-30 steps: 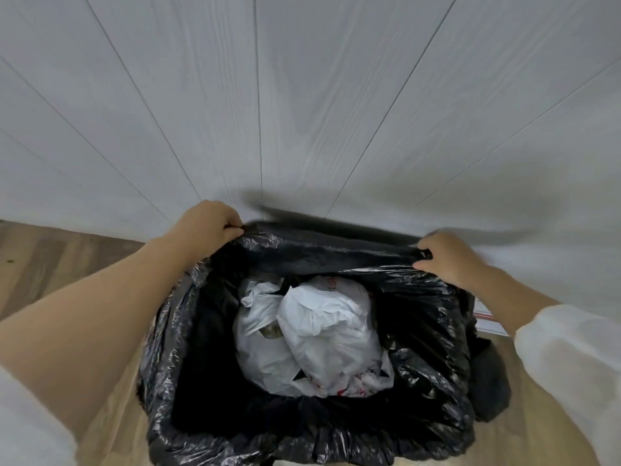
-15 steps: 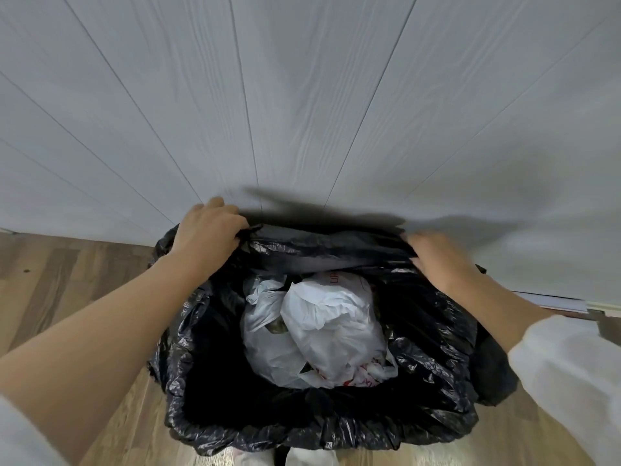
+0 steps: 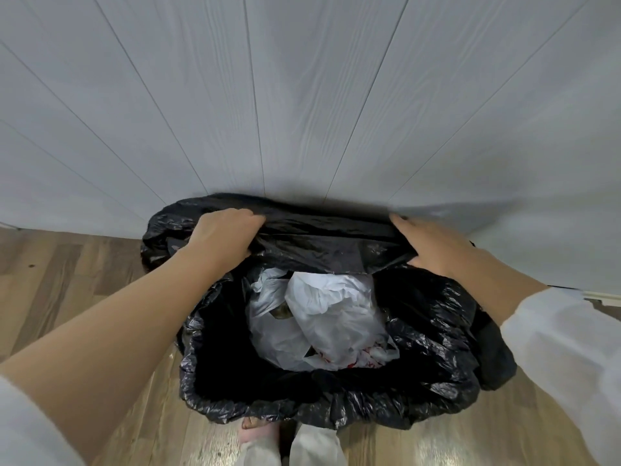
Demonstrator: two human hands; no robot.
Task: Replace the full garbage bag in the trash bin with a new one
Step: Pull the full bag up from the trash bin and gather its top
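The black garbage bag (image 3: pixel 437 317) was seen in the middle of the view, stretched open over the trash bin on the wood floor (image 3: pixel 60 284), right by the gray wall (image 3: pixel 302 95), and white crumpled bags (image 3: pixel 322 324) were lying inside it. The far edge of the bag at 11 o'clock was gripped by the left hand (image 3: pixel 221 240), with its fingers curled tight around the plastic. At 1 o'clock, the same edge was held by the right hand (image 3: pixel 433 247), with the thumb tucked under the plastic and the fingers laid over it.
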